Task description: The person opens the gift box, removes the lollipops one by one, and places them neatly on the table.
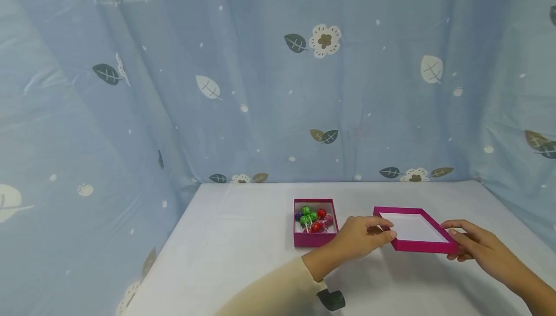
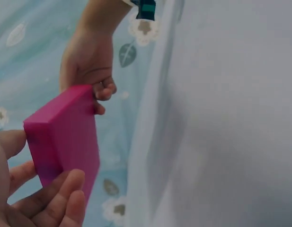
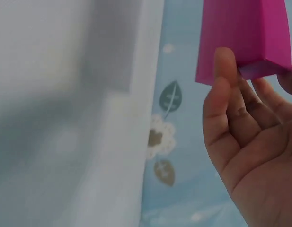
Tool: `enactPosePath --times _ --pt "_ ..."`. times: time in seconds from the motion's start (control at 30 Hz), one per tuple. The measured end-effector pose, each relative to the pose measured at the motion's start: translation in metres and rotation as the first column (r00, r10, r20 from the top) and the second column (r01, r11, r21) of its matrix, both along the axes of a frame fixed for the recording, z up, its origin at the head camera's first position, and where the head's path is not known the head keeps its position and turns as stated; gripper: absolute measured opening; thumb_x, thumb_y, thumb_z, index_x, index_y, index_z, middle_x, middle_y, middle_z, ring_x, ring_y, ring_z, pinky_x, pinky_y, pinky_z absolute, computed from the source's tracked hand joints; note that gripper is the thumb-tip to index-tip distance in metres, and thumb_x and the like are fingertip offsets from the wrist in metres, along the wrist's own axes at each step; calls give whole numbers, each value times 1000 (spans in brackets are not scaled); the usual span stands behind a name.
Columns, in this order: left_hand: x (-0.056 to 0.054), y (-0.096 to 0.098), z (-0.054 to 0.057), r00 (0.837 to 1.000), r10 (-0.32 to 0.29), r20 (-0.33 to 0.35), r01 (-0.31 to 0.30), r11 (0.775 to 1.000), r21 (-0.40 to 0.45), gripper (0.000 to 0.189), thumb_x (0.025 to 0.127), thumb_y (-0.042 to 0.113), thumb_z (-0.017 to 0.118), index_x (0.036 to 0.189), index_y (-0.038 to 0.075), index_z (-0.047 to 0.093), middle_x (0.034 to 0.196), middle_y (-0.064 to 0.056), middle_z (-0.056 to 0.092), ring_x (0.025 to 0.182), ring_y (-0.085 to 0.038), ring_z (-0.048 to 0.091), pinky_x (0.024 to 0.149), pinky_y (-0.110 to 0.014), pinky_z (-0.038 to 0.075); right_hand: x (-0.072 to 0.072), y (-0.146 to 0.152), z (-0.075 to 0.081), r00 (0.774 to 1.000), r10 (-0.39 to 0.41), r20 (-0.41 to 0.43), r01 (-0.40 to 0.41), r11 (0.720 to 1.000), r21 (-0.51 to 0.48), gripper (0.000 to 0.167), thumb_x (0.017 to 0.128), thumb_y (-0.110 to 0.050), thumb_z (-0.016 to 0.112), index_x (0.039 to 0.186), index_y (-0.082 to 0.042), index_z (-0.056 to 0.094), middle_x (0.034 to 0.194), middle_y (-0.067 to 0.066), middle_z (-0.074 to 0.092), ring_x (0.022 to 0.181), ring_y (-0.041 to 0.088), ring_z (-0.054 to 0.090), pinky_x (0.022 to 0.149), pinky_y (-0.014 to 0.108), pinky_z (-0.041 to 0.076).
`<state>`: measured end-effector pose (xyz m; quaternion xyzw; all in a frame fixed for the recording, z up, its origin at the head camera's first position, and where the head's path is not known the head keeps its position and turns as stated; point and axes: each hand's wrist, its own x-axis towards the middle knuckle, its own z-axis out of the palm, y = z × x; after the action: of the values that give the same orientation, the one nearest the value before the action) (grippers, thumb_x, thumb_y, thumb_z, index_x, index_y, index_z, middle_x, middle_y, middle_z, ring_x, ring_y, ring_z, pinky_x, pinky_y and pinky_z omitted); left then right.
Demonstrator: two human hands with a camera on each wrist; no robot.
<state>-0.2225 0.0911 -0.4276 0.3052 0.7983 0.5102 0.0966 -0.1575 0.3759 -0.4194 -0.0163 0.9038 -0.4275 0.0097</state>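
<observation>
A magenta box lid point(image 1: 425, 247), white inside, is held between both hands above the table, its hollow side up in the head view. My left hand point(image 1: 362, 236) pinches its left side with thumb and fingers. At the opposite side, my right hand point(image 1: 475, 243) grips the right corner, thumb near the rim and fingers underneath. Both wrist views show the lid's plain magenta outside point(image 2: 75, 132). Left of the lid stands a matching open box point(image 1: 312, 240) on the table. Inside it lie several wrapped lollipops point(image 1: 305, 220), green, red, pink and purple; my left forearm passes just in front of the box.
The white tabletop point(image 1: 243, 239) stretches around the box and under the hands. Behind it and along both sides hangs a blue curtain point(image 1: 269, 89) printed with leaves and flowers. The lid and arms cast shadows on the table.
</observation>
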Motion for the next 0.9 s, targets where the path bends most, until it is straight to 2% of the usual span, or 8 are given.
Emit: enactPosePath --times 0.17,0.27,0.4,0.53,0.7,0.77,0.9 --pt "6 16 -4 996 -70 -63 63 992 -111 29 89 37 70 117 27 70 88 23 61 78 8 55 63 -14 46 7 18 -10 997 -42 60 37 997 73 58 103 -29 48 141 12 32 110 24 60 76 21 61 66 32 56" --pt "11 25 -9 991 -96 -94 78 982 -175 30 88 39 71 117 29 69 86 26 59 75 9 54 64 -12 44 12 28 -16 993 -43 114 32 995 98 62 103 -28 50 142 14 28 114 30 57 79 20 60 67 33 56" --pt "17 40 -15 989 -110 -102 81 964 -252 33 87 43 71 118 34 68 85 30 57 73 10 52 65 -11 42 18 43 -25 982 -34 183 10 991 135 66 101 -30 52 141 15 24 116 32 55 82 20 60 70 35 56" --pt "25 58 -20 982 -138 -127 84 930 -358 35 86 48 70 119 39 65 87 33 56 75 13 49 67 -11 39 23 59 -32 974 -27 224 -10 987 161 67 101 -31 52 140 17 24 112 28 57 83 21 59 70 35 56" --pt "31 71 -25 976 -151 -158 63 887 -457 32 87 50 68 117 40 66 87 33 56 77 14 47 69 -13 37 26 71 -44 953 -69 294 22 987 160 75 97 -36 58 140 16 25 105 18 62 80 21 58 69 36 55" --pt "32 73 -28 974 -154 -168 55 874 -484 30 87 51 68 115 40 67 85 34 56 78 14 47 69 -13 37 26 73 -49 944 -98 316 37 980 194 81 93 -43 63 140 14 29 99 13 63 78 20 58 68 36 55" --pt "32 78 -34 972 -163 -171 56 861 -506 25 87 51 68 110 40 69 81 33 54 77 13 46 68 -12 36 27 77 -56 939 -131 318 34 955 294 88 86 -52 67 138 12 36 92 9 63 75 19 54 64 35 53"
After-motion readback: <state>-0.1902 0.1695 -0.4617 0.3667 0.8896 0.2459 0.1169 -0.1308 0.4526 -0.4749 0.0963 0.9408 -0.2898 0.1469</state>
